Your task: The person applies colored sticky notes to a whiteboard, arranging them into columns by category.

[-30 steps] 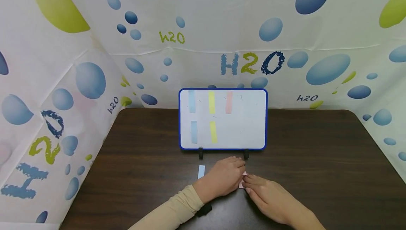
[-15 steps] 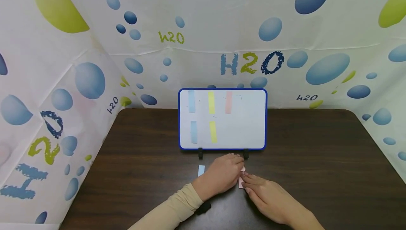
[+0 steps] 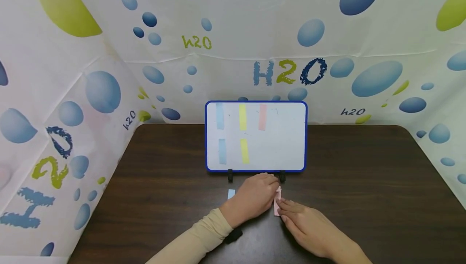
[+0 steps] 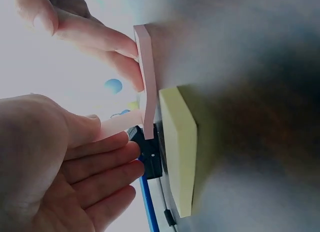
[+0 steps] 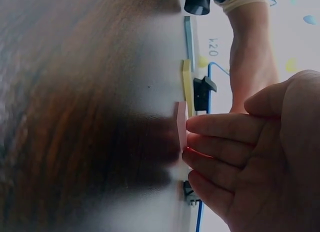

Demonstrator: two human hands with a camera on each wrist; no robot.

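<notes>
A pink sticky note pad [image 3: 277, 210] lies on the table in front of the whiteboard. My left hand [image 3: 253, 198] pinches a pink sticky note [image 4: 119, 124] between thumb and index finger, in the left wrist view. That note is lifted at one end and still meets the pad. My right hand [image 3: 309, 228] rests straight fingertips on the pad, also seen in the right wrist view. Beside the pink pad is a yellow sticky note pad [image 4: 181, 152], hidden from the head view by my left hand. A blue sticky note pad [image 3: 231, 194] sits farther left, partly covered by that hand.
A blue-framed whiteboard [image 3: 284, 146] stands on black feet [image 3: 230, 175] behind the hands. It bears two blue strips [image 3: 222, 151], two yellow strips [image 3: 244, 151] and one pink strip [image 3: 262, 117]. The dark wooden table [image 3: 364, 183] meets a printed curtain [image 3: 233, 49] behind.
My left hand has moved slightly away toward the whiteboard, lifting the pink note's end and uncovering more of the pad. My right hand has stayed in place.
</notes>
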